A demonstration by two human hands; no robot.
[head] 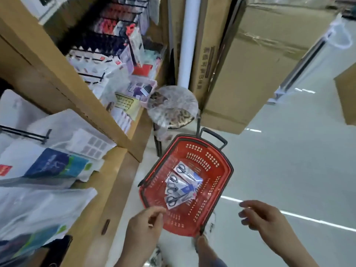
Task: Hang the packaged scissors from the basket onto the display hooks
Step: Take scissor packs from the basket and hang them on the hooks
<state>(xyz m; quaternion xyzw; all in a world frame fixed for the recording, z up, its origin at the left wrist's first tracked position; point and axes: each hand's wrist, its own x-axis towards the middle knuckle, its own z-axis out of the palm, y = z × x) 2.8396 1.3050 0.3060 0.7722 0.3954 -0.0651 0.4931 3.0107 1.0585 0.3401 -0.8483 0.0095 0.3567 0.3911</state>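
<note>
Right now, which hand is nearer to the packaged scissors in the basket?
Left. The left hand hovers beside the nearest packaged scissors; the right hand is farther right, beyond the basket rim.

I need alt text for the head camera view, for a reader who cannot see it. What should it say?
A red basket on a pale floor holds several packaged scissors, and a person's empty left hand and right hand hover by its near end. Shelves on the left carry packaged goods on black display hooks; large cardboard boxes stand behind.
</note>
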